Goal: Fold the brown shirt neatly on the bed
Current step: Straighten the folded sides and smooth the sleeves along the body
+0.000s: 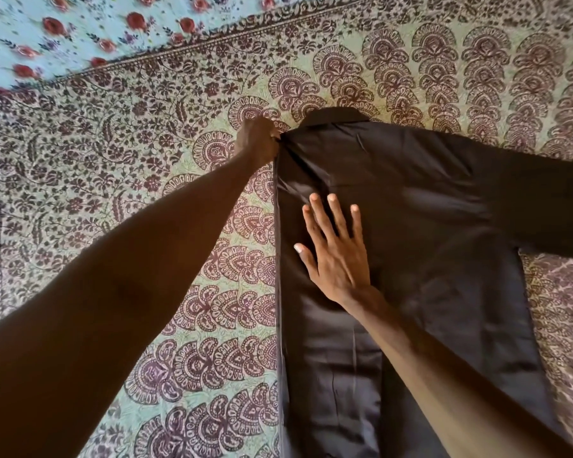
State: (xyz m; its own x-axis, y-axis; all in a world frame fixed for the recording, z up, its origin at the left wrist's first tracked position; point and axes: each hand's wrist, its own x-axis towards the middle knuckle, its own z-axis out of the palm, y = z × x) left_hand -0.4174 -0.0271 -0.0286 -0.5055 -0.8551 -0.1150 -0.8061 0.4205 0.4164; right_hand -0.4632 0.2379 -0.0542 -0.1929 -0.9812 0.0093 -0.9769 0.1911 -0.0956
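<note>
A dark brown, smooth-woven shirt (427,226) lies flat on a pale green bedspread (146,160) block-printed with maroon fans and vines. The shirt's collar (338,115) points away from the person. Its near hem runs out of the bottom of the view, so the full length cannot be seen. Its left side ends in one long straight edge from shoulder to bottom, with no sleeve showing there; whether that sleeve is tucked under cannot be told. On the opposite side a long sleeve (543,206) stretches outward and is cut off by the frame's right border. The left hand (257,143) is at the shirt's left shoulder corner, just beside the collar, curled closed on the fabric's edge. The hand is in shadow and its fingertips are hidden behind the knuckles, so the exact pinch is hard to make out. The right hand (339,259) rests palm down on the shirt's back, below the collar and near the straight left edge, with its fingers straight and spread apart. Its forearm crosses the lower part of the shirt and covers some of it. Beyond the collar, at the far left corner, lies a light blue cloth (80,34) with red flowers, blurred and only partly in view.
</note>
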